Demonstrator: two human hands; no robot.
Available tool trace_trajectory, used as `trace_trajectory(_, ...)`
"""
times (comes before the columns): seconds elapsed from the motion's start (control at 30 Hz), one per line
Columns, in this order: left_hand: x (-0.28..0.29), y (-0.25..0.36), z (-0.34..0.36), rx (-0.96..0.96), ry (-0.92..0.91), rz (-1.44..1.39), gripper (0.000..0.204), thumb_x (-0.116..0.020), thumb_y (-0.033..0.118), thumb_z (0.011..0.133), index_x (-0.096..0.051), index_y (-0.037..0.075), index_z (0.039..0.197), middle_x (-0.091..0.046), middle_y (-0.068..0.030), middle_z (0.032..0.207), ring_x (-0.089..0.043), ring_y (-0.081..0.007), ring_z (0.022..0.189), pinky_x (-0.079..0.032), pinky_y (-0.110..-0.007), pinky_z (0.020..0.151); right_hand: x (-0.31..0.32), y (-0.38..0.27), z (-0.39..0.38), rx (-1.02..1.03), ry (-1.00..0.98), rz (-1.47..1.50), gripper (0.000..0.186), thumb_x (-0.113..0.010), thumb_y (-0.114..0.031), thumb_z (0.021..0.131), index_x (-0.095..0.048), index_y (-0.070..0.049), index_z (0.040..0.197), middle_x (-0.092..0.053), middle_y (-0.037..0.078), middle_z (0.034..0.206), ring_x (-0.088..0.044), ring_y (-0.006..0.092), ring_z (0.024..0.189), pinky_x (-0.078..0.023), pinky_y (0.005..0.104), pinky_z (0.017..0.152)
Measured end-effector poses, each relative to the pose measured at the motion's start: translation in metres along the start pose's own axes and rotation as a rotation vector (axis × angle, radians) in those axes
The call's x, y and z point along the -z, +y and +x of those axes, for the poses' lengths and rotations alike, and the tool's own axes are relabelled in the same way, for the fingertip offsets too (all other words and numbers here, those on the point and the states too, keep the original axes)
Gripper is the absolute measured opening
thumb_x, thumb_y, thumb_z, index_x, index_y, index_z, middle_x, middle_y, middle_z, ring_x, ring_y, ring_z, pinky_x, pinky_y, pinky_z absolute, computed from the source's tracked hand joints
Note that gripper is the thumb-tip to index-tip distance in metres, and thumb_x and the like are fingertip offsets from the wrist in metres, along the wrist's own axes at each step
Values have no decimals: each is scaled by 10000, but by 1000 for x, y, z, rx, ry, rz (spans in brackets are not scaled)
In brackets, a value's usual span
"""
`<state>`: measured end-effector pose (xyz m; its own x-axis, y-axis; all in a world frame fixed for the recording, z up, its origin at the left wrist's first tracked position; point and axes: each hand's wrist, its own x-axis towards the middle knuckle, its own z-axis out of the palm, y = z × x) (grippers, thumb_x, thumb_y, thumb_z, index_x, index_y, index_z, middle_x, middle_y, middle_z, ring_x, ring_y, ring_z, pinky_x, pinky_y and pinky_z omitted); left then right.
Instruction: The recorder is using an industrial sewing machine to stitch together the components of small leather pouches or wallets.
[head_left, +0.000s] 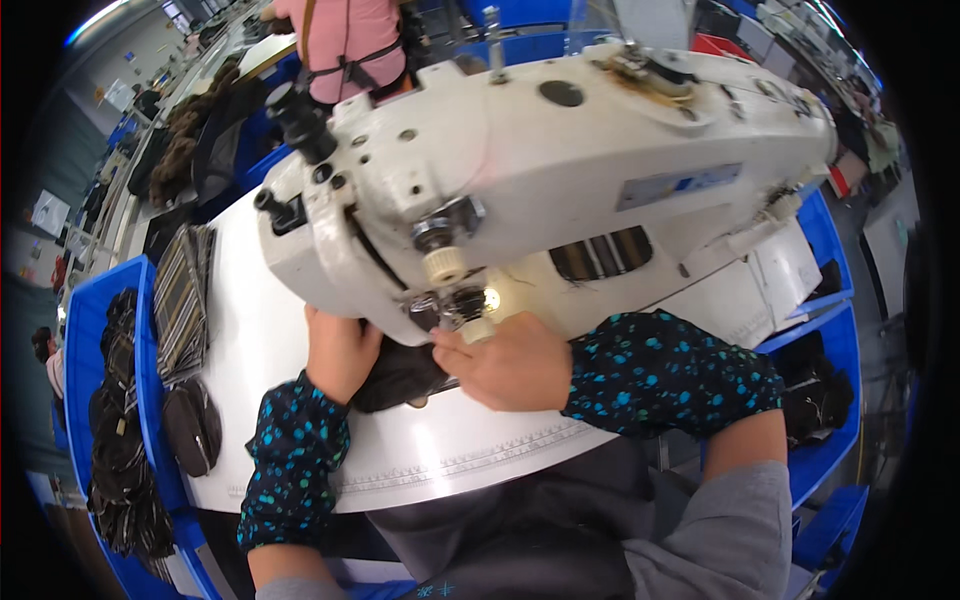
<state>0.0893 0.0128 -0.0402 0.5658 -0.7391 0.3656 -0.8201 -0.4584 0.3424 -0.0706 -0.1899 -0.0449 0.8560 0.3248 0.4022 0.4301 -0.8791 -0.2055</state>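
A dark fabric piece [400, 378] lies on the white table [260, 330] under the head of a white sewing machine [560, 150]. My left hand [340, 352] rests flat on the fabric's left side, partly hidden beneath the machine head. My right hand [510, 362] presses on the fabric from the right, fingers close to the needle area, where a small lamp [491, 298] glows. Both forearms wear dark sleeve covers with teal dots.
A striped fabric stack [182, 300] and a dark oval piece [192, 425] lie at the table's left edge. Blue bins [85, 330] hold dark fabric on the left; another blue bin [835, 300] stands right. A person in pink [345, 45] sits beyond the machine.
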Motion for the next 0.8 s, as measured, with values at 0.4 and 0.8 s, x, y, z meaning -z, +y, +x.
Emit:
trace_trajectory(0.4, 39, 139, -118, -183, 415, -315, 259, -771, 92, 829, -642, 3, 1035, -661, -144, 897, -618, -326, 882, -476, -461, 889, 42, -80, -95, -497, 107, 1010, 324, -737, -297, 905, -668, 6, 996, -670, 191, 789, -675, 314, 716, -508, 379, 659)
trace_trajectory(0.8, -20, 123, -102, -644, 123, -1122, 268, -742, 224, 892, -660, 26, 1053, -665, -160, 990, -620, -331, 890, -490, -497, 857, 104, -56, -296, -1369, 1592, 699, 409, -551, -336, 1029, -568, -34, 1305, -686, 104, 1184, -520, 81, 579, -389, 221, 501)
